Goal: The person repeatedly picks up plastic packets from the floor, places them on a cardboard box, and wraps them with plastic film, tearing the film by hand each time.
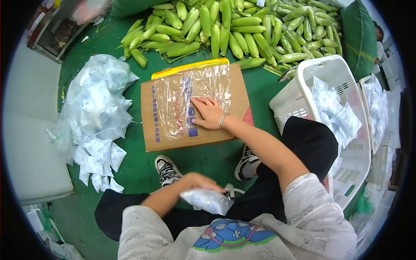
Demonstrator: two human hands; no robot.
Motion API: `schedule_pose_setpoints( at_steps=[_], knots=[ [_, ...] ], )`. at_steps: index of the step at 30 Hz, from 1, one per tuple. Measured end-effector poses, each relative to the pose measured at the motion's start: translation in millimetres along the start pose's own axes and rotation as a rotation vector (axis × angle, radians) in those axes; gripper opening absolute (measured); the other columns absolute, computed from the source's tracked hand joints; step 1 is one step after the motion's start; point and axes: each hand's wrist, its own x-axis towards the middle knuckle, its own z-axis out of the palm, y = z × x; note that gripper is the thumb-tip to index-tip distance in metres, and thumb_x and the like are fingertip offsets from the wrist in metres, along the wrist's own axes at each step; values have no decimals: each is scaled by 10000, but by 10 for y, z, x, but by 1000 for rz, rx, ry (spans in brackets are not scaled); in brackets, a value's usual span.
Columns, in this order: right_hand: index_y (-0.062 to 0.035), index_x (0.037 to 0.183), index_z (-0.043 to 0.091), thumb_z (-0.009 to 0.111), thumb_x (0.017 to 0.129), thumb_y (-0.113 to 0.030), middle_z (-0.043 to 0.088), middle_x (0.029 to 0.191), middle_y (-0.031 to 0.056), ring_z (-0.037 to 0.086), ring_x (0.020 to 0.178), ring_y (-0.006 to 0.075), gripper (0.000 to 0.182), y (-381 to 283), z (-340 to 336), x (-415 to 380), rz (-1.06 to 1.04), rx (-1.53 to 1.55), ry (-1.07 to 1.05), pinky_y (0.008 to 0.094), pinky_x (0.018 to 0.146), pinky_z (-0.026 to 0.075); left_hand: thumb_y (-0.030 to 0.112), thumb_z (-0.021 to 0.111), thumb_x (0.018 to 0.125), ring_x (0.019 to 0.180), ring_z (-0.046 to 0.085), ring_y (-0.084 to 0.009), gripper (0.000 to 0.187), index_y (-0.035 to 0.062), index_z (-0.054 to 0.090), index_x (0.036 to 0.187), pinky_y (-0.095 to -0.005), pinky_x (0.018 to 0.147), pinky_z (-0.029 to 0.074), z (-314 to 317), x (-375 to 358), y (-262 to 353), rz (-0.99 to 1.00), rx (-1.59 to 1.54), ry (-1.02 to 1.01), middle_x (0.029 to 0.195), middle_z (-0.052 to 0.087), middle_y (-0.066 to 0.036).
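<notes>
My right hand lies flat with fingers spread on top of a closed cardboard box. Blue and red print covers the box, and shiny clear tape runs across it. A yellow strip shows along its far edge. Close to my lap, my left hand is blurred by motion, its fingers curled at the upper edge of a shiny white plastic packet. It seems to grip the packet, though the fingers are partly hidden. Beside its fingertips is a white ring-like object, not clear in kind.
Heaped corn cobs in green husks cover the far floor. At left lies a clear plastic bag, with white packets in front. A white basket at right holds similar packets. A green sack stands far right.
</notes>
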Motion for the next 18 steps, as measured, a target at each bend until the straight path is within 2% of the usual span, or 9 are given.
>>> schedule_pose_setpoints(
  at_steps=[4, 6, 8, 10, 12, 14, 15, 16, 18],
  knots=[
    [-84, 1432, 341, 519, 904, -474, 258, 1507, 196, 222, 1407, 321, 680, -347, 33, -321, -9, 13, 127, 433, 1135, 159, 464, 508, 942, 644, 616, -115, 456, 58, 614, 1121, -297, 547, 517, 294, 163, -543, 243, -634, 376, 873, 658, -71],
    [-60, 1328, 491, 492, 925, -464, 403, 1427, 194, 363, 1333, 311, 571, -513, 109, -657, -16, 780, 45, 403, 1107, 254, 576, 437, 928, 558, 584, -166, 560, 51, 613, 1011, -313, 426, 446, 199, -175, -8, 107, -418, 664, 790, 622, -112],
    [-39, 1210, 591, 465, 961, -407, 550, 1289, 194, 512, 1204, 299, 462, -873, 108, -1032, 88, 887, 114, 370, 1018, 376, 687, 301, 906, 500, 546, -217, 720, 28, 584, 966, -300, 366, 370, 5, -340, -62, 879, -1077, -15, 753, 587, -148],
    [-30, 1195, 586, 473, 966, -324, 658, 1064, 208, 634, 946, 332, 389, -1001, 185, -1050, 42, 636, 431, 396, 847, 476, 722, 170, 896, 621, 610, -302, 846, -4, 558, 1088, -342, 458, 468, -174, -402, -9, 1011, -983, 118, 870, 618, -204],
    [-15, 1177, 585, 533, 928, -324, 659, 926, 237, 630, 780, 391, 400, -646, 324, -879, 431, 595, 635, 460, 703, 485, 731, 108, 886, 827, 646, -344, 901, -9, 483, 1236, -406, 649, 536, 524, -887, 625, 953, -1122, 713, 1042, 611, -249],
    [-14, 1211, 553, 556, 907, -315, 647, 864, 244, 615, 732, 407, 428, -773, 113, -875, 516, 515, 663, 480, 654, 468, 623, 237, 946, 975, 618, -396, 765, -32, 396, 1309, -466, 827, 498, 676, -789, 605, 1170, -1050, 837, 1147, 576, -288],
    [-13, 1246, 521, 580, 887, -306, 635, 803, 251, 599, 684, 424, 467, -903, -28, -880, 603, 431, 701, 500, 606, 451, 520, 324, 961, 1001, 606, -400, 656, -34, 383, 1306, -469, 838, 482, 696, -654, 628, 1091, -599, 1534, 1158, 565, -297],
    [-13, 1246, 521, 580, 887, -306, 635, 803, 251, 599, 684, 424, 467, -1118, -124, -934, 587, 430, 703, 500, 606, 451, 417, 410, 975, 1027, 594, -403, 562, -37, 369, 1303, -472, 849, 467, 705, -568, 659, 888, -50, 2147, 1169, 554, -306],
    [-30, 1346, 423, 626, 844, -312, 637, 881, 257, 614, 732, 425, 611, -1659, -325, -1166, 247, 160, 673, 489, 602, 454, 283, 454, 965, 1090, 559, -388, 450, -17, 396, 1296, -447, 873, 439, 733, -661, 727, 702, -387, 2320, 1160, 564, -284]
  ],
)
